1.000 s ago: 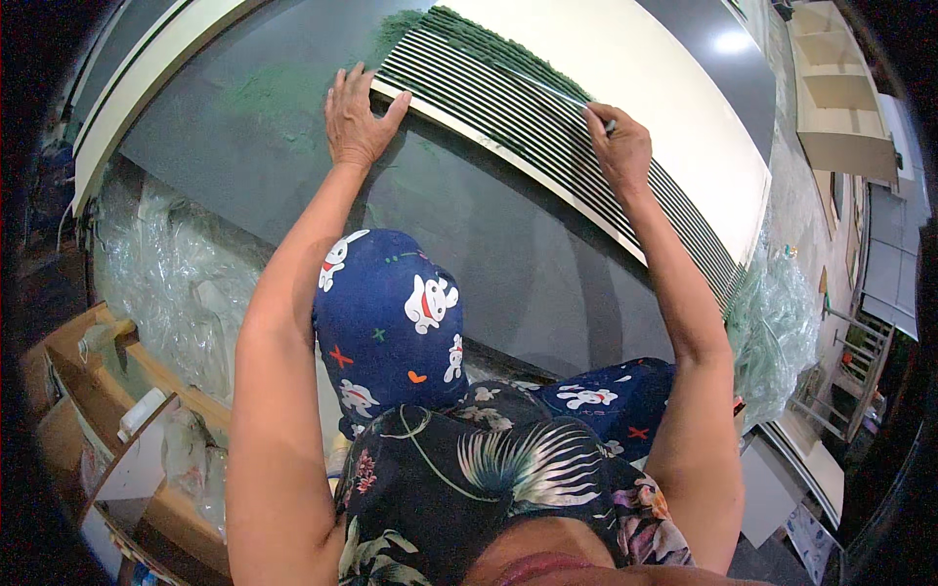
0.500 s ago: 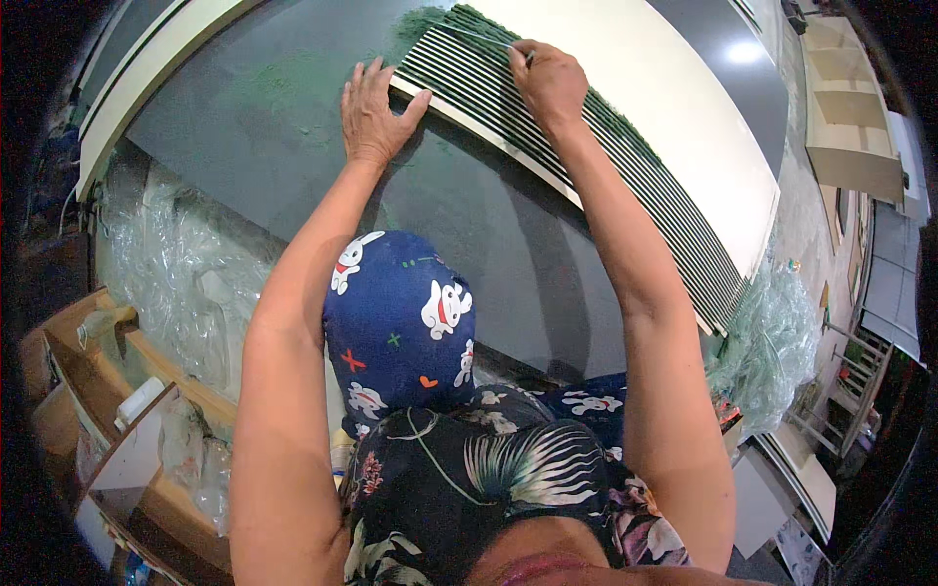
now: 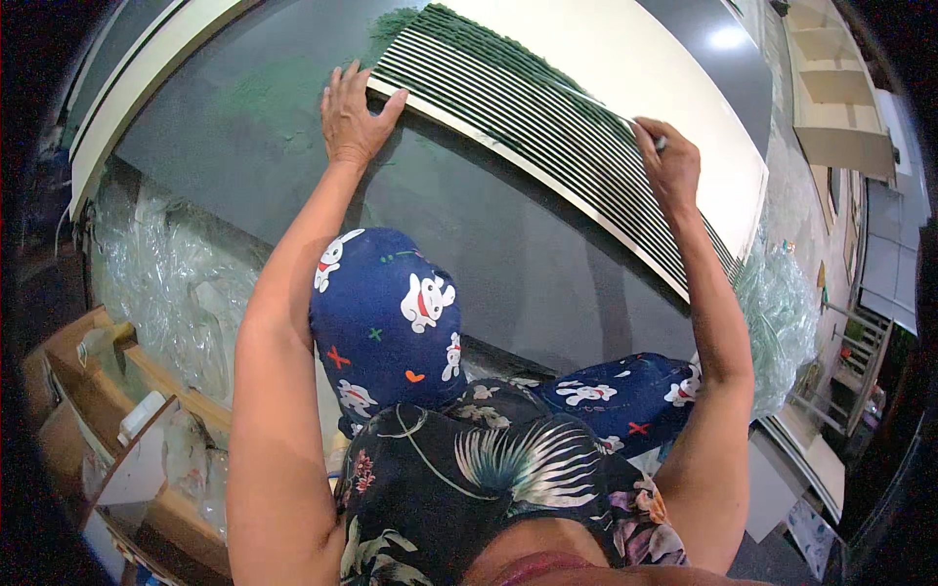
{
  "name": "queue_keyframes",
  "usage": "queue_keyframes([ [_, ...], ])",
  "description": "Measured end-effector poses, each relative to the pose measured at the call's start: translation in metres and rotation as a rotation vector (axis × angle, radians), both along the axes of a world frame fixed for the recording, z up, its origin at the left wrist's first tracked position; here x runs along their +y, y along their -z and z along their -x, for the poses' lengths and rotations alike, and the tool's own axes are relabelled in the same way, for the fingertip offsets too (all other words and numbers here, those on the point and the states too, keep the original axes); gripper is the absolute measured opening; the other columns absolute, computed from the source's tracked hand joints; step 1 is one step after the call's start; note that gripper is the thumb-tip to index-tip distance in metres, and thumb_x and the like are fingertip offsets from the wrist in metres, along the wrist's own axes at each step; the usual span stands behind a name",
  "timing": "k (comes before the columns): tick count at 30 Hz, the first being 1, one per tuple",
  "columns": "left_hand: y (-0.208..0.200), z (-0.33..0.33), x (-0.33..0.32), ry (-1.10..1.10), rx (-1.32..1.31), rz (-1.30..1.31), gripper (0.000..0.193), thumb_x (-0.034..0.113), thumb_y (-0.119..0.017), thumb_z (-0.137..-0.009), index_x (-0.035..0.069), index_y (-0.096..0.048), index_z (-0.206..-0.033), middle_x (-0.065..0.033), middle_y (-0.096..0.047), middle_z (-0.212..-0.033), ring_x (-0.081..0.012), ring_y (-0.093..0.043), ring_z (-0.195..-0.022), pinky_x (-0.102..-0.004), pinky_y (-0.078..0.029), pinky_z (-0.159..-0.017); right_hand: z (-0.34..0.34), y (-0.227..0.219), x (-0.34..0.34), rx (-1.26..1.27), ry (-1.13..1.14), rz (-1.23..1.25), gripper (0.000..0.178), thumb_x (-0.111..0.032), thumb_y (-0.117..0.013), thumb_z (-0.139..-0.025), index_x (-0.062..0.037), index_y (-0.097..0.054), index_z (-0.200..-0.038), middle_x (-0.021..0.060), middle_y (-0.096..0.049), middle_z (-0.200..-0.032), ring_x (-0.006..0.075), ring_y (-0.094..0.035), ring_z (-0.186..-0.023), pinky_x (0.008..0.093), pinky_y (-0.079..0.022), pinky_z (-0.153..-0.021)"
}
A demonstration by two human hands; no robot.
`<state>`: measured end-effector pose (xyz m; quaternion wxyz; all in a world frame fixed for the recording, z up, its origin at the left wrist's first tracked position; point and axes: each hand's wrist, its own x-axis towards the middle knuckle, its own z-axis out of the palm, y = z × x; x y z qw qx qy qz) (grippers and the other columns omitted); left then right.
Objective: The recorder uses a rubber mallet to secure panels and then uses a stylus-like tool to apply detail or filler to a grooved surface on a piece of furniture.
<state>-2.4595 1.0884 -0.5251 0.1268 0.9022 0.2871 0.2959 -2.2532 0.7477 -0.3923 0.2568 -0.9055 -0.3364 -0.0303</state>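
A long white panel with narrow parallel dark grooves [image 3: 547, 122] lies slantwise on a dark grey board. At its near left corner rests my left hand [image 3: 358, 119], fingers spread and the thumb against the panel's edge. My right hand [image 3: 672, 161] is closed on a thin pale rod [image 3: 586, 96], over the grooved panel toward its right end. The rod reaches up and left along the far grooves. Fuzzy dark green material [image 3: 498, 44] lines the far edge of the grooves. What it is, I cannot tell.
Green dust [image 3: 278, 93] is scattered over the dark grey board [image 3: 469, 205]. Beyond the grooves extends a smooth white sheet [image 3: 674, 68]. Clear plastic wrap [image 3: 186, 264] lies at the left, with more plastic [image 3: 777, 322] at the right. Wooden boxes [image 3: 147, 371] stand at the lower left.
My right hand has moved right and nearer along the grooved panel with the rod. My left hand stays at the panel's corner. The whole view has shifted slightly.
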Motion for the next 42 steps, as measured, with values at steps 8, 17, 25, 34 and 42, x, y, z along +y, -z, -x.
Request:
queue_keyframes([
  [8, 0.004, 0.003, 0.005, -0.006, 0.020, -0.018, 0.064, 0.054, -0.062, -0.082, 0.006, -0.056, -0.123, -0.0137, -0.051, -0.137, -0.0347, -0.038, -0.133, -0.0477, -0.026, -0.111, 0.005, 0.010, -0.068, 0.078, 0.120, -0.051, 0.017, -0.020, -0.068, -0.086, -0.0058, -0.073, -0.093, 0.0096, -0.072, -0.084, 0.0177, -0.069, -0.072, 0.0285, -0.052, -0.069],
  [17, 0.001, 0.003, 0.005, 0.007, 0.042, -0.014, 0.064, 0.054, -0.061, -0.083, 0.005, -0.055, -0.123, -0.0137, -0.049, -0.138, -0.0356, -0.036, -0.134, -0.0487, -0.026, -0.111, 0.006, 0.023, -0.074, 0.050, 0.068, -0.038, 0.016, -0.021, -0.067, -0.087, -0.0072, -0.073, -0.094, 0.0093, -0.072, -0.088, 0.0232, -0.070, -0.077, 0.0320, -0.054, -0.071],
  [25, 0.000, 0.003, 0.005, 0.017, 0.041, -0.028, 0.064, 0.053, -0.062, -0.083, 0.006, -0.053, -0.125, -0.0139, -0.048, -0.139, -0.0360, -0.036, -0.135, -0.0496, -0.026, -0.111, 0.003, 0.029, -0.070, 0.081, 0.104, 0.002, 0.021, -0.027, -0.066, -0.088, -0.0082, -0.073, -0.095, 0.0096, -0.072, -0.089, 0.0240, -0.070, -0.077, 0.0339, -0.054, -0.071],
  [34, -0.001, 0.003, 0.005, 0.025, 0.042, -0.043, 0.064, 0.052, -0.061, -0.085, 0.004, -0.053, -0.126, -0.0159, -0.049, -0.139, -0.0362, -0.038, -0.134, -0.0493, -0.027, -0.110, 0.001, 0.038, -0.028, 0.103, 0.038, -0.024, 0.021, -0.028, -0.065, -0.088, -0.0106, -0.072, -0.096, 0.0090, -0.072, -0.089, 0.0249, -0.069, -0.076, 0.0344, -0.054, -0.071],
  [42, -0.002, 0.002, 0.003, 0.041, 0.015, -0.060, 0.064, 0.050, -0.062, -0.085, 0.002, -0.053, -0.126, -0.0168, -0.049, -0.138, -0.0372, -0.039, -0.133, -0.0488, -0.028, -0.110, -0.005, 0.041, 0.010, 0.064, 0.010, -0.040, 0.020, -0.030, -0.065, -0.087, -0.0133, -0.072, -0.095, 0.0079, -0.071, -0.089, 0.0265, -0.068, -0.077, 0.0356, -0.053, -0.070],
])
